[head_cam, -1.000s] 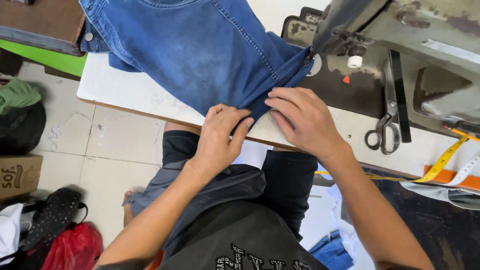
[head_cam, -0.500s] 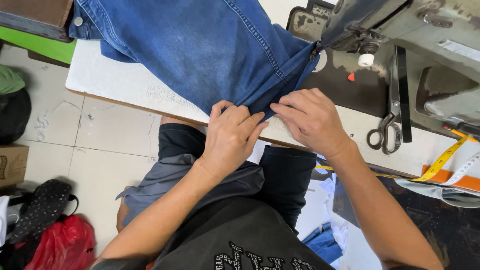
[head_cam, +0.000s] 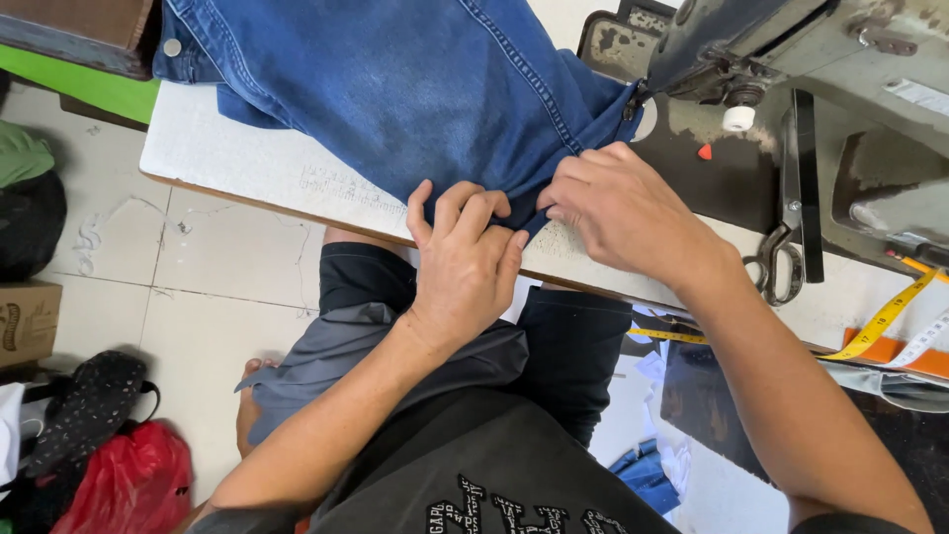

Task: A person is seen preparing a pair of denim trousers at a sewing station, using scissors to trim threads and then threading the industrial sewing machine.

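Folding the edge of a pair of blue jeans (head_cam: 415, 89), a seated person works at a white tabletop (head_cam: 247, 163), seen from above. The jeans spread from the far left corner across to a grey sewing machine (head_cam: 791, 40) at the far right, and their lower edge comes to a point near the tabletop's near edge.

The left hand (head_cam: 465, 262) lies palm down at that near edge, fingers curled over the denim and pressing the fold flat. The right hand (head_cam: 618, 213) sits just beside it, toward the machine, fingertips pinched narrowly on the same fold. The two hands nearly touch. Neither holds a tool.

Dark metal scissors (head_cam: 791, 213) lie on the machine bed to the right, well apart from the hands. A yellow measuring tape (head_cam: 880, 321) trails off the near right edge.

Done well, this fold probably needs even depth along its whole length, so both hands should keep the cloth taut between them and crease it firmly before it reaches the needle. The thick seam may resist, so steady pressure from the left palm likely helps. Fingers are best kept clear of the needle area.
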